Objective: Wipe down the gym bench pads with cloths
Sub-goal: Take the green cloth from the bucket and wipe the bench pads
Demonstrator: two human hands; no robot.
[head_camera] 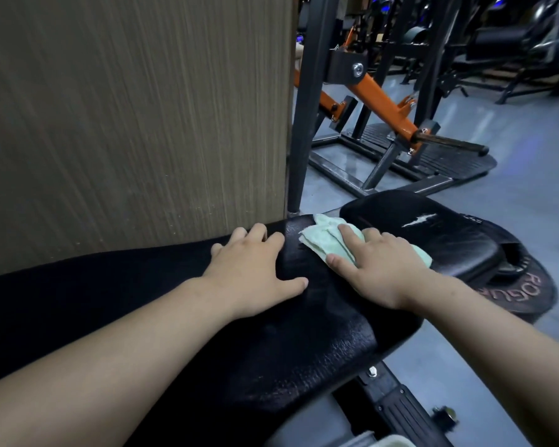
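Wiping is under way: right hand [378, 269], fingers spread, presses the cloth [320, 245] on the far end of the bench pad [304, 343], left hand [252, 269] spread flat beside it. Next, likely a sweep toward the pad's near end.

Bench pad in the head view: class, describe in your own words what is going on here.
A person is wiping a black bench pad. The right hand presses a pale green cloth flat on its far end; the left hand rests flat on the pad beside it, holding nothing. A second, worn pad lies just beyond.
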